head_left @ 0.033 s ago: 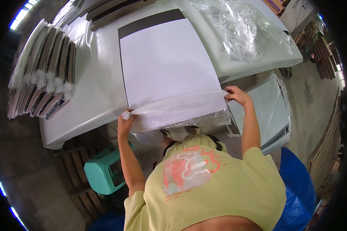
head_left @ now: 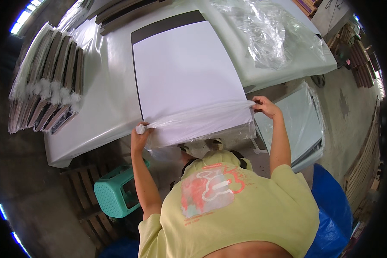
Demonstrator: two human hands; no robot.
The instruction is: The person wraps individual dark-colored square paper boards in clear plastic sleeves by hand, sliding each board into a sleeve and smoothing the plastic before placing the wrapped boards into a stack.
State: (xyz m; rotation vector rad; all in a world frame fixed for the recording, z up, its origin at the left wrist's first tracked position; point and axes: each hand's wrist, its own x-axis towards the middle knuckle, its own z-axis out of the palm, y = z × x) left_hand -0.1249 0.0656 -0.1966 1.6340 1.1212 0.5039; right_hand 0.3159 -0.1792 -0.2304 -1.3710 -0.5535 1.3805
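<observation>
A large white sheet (head_left: 185, 69) lies over a black board (head_left: 172, 26), whose dark edge shows at the far end and along the left. Its near end sticks out past the table's front edge, inside a clear plastic bag (head_left: 202, 118). My left hand (head_left: 140, 132) pinches the gathered bag mouth at the near left corner. At the right edge of the sheet, my right hand (head_left: 264, 106) grips the other side of the bag mouth with thumb and fingers. Between both hands the plastic is drawn into a taut, wrinkled band across the sheet.
Wrapped panels (head_left: 51, 77) stand stacked on the table's left. Crumpled clear plastic (head_left: 266, 38) covers the far right of the white-covered table (head_left: 103, 99). Below on the right leans a plastic-wrapped panel (head_left: 292, 120). A green stool (head_left: 116, 189) stands at lower left, beside a wooden pallet (head_left: 84, 189).
Almost nothing differs. My right hand has shifted very slightly to the right, and the sheet with its board sits a touch further left.
</observation>
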